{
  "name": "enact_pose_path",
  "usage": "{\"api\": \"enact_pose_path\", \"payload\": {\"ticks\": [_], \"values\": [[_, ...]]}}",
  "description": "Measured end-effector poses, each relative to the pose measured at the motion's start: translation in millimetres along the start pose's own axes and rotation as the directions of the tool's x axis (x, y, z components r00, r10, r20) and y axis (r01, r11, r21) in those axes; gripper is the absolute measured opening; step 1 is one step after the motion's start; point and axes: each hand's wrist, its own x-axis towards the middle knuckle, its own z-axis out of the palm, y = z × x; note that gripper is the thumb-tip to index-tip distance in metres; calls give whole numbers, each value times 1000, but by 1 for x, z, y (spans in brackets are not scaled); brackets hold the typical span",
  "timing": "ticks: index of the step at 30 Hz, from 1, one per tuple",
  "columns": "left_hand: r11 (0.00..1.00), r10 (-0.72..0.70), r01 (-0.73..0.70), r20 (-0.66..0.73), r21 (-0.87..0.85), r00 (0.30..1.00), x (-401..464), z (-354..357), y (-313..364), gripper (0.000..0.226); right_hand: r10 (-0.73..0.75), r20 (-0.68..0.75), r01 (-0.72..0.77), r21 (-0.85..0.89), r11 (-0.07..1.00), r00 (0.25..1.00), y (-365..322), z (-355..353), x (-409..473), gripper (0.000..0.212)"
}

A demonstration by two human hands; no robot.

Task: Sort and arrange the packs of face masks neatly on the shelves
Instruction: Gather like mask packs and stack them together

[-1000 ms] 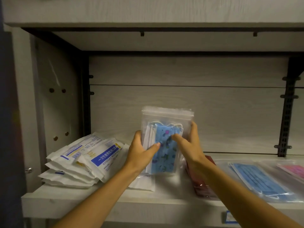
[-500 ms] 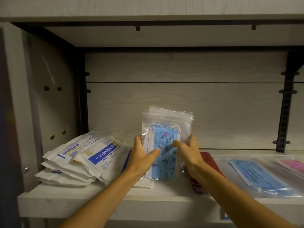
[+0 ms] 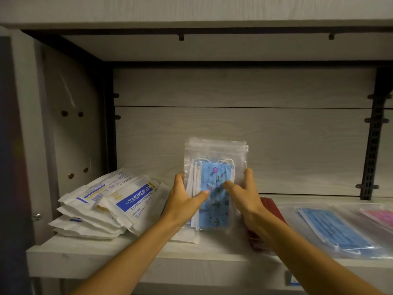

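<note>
both hands hold one clear zip bag of masks upright near the middle of the shelf, its lower edge down at the shelf board and its sealed top standing free in front of the pale back panel. the left hand grips the bag's left edge, thumb laid across the front and the other fingers wrapped behind. the right hand grips the right edge the same way, thumb pressing the front over the printed blue mask, fingers curled round the back. inside the bag a blue mask with small cartoon prints faces outward, with white masks stacked just behind it on the left side.

left of the bag, a loose pile of white paper mask packs leans against itself, the top one bearing a blue label with white lettering; the pile touches the left wrist area. a flat white pack lies under the bag's bottom edge. just right of the bag, partly hidden by the right forearm, lies a dark red pack. further right a clear bag of plain blue masks lies flat, and beyond it, at the frame edge, a clear bag of pink masks.
</note>
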Motion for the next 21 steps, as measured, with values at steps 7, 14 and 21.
{"api": "enact_pose_path", "payload": {"ticks": [7,14,21], "values": [[996,45,-45,3,72,999,-2,2,-6,44,8,19,-8,34,999,1000,1,0,-2,34],[998,36,-35,-5,50,999,5,-6,4,40,-31,6,31,12,999,999,-6,1,5,34],[835,-122,110,-14,540,992,8,-32,9,44,-29,-103,26,-28,999,994,-16,-9,21,39]]}}
